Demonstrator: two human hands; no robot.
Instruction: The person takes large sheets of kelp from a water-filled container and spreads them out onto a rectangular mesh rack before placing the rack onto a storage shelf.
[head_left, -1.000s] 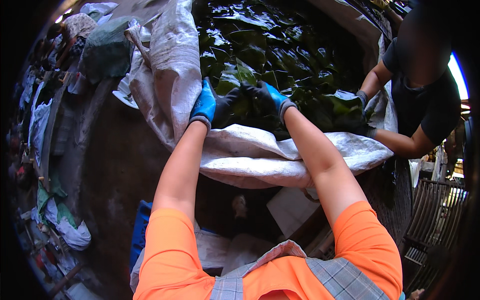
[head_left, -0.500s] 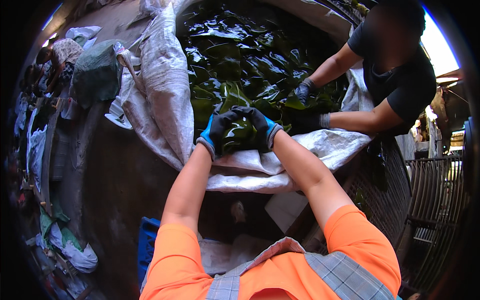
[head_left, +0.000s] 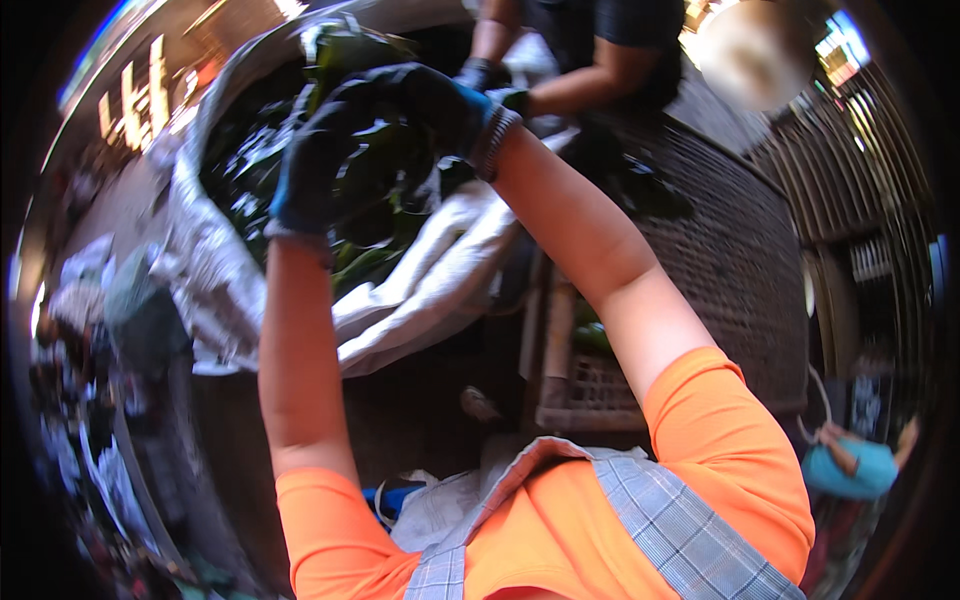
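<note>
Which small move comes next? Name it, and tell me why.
Probably ease the left hand and the right hand closer together around the leaves: leaves show in the wide gap between them, at the mouth of the white sack.

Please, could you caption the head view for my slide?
Gloved left hand and right hand hold glossy green leaves over an open white sack beside a co-worker.

"What sort of place is it?"
"A rough workshop, it seems: a big sack of dark leaves, a woven panel, slatted racks."
"Anything else?"
"A co-worker in work gloves beside the sack."
</note>
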